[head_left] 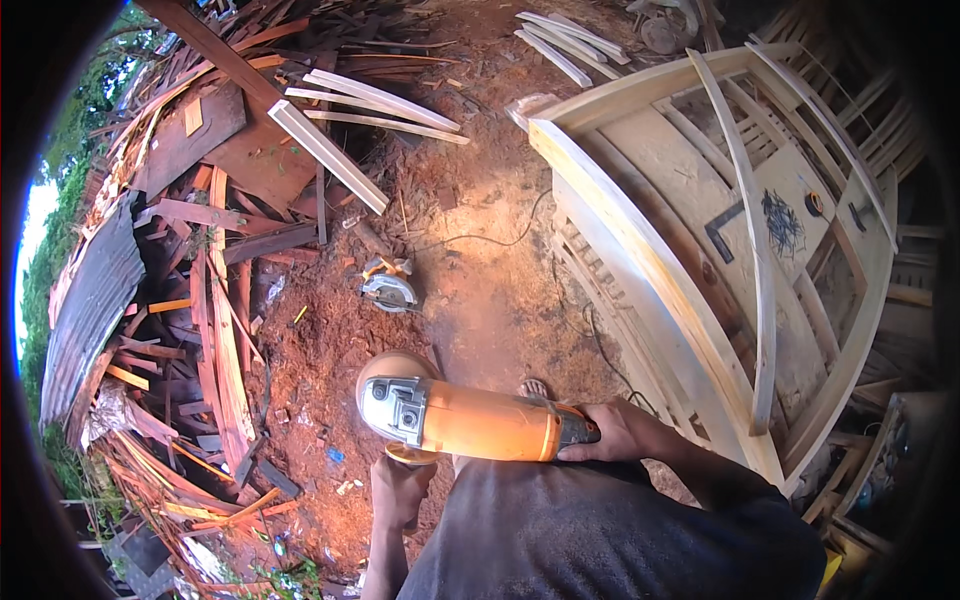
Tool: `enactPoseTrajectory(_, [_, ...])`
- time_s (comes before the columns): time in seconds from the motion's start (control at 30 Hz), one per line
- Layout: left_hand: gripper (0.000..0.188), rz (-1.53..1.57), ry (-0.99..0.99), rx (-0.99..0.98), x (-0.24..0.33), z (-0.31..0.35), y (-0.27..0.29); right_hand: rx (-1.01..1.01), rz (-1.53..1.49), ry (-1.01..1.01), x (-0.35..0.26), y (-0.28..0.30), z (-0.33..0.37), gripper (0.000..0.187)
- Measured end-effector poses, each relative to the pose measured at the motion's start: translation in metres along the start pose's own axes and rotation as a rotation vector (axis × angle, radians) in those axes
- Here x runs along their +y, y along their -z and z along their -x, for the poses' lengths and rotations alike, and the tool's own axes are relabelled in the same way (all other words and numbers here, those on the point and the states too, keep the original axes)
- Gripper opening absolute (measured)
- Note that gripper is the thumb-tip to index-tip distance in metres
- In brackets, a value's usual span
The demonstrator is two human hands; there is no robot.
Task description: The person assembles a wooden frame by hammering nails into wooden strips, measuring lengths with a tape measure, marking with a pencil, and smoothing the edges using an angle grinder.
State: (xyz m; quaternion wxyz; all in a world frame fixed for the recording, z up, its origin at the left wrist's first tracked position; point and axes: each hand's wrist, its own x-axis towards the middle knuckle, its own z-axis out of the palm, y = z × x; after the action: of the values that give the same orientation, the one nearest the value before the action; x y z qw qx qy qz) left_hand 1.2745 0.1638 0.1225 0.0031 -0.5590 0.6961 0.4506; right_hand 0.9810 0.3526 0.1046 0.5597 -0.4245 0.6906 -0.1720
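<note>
An orange angle grinder (490, 425) with a silver gear head lies across in front of my body, its round disc (405, 368) at the left end. My right hand (618, 432) is closed around the dark rear end of its body. Below the silver head, my left hand (402, 488) is closed at the side handle, partly hidden by the tool. On the reddish ground beyond the disc stands a yellow and silver circular saw (388, 287).
At right stands a large wooden frame (650, 255) with a loose curved strip (745, 200) across it. On its boards lie a black square (722, 235), nails (783, 222) and a tape measure (814, 204). Scrap wood (225, 320) heaps up at left; a cord (500, 240) crosses the ground.
</note>
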Motion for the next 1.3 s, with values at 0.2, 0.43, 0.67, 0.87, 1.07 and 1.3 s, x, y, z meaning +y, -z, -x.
enactPoseTrajectory(0.2, [0.027,0.027,-0.105,-0.092,0.040,-0.183,0.062,0.143,-0.055,0.046,-0.063,0.089,-0.128,0.082])
enactPoseTrajectory(0.43, [0.020,-0.106,-0.320,-0.132,0.154,-0.406,0.179,0.432,-0.215,0.120,-0.139,0.172,-0.289,0.079])
enactPoseTrajectory(0.67, [0.021,-0.225,-0.648,-0.277,0.263,-0.593,0.208,0.481,-0.142,-0.120,-0.138,0.250,-0.359,0.063])
enactPoseTrajectory(0.87, [0.023,-0.531,-0.811,-0.357,0.389,-0.775,0.186,0.638,-0.292,-0.199,-0.114,0.348,-0.476,0.046])
enactPoseTrajectory(1.07, [0.027,-0.761,-0.612,-0.440,0.619,-0.917,0.139,0.738,-0.495,-0.117,-0.116,0.527,-0.558,0.051])
enactPoseTrajectory(1.3, [0.018,-0.775,-1.585,-0.195,0.852,-1.004,0.037,0.886,-1.140,-0.165,-0.134,0.692,-0.605,0.039])
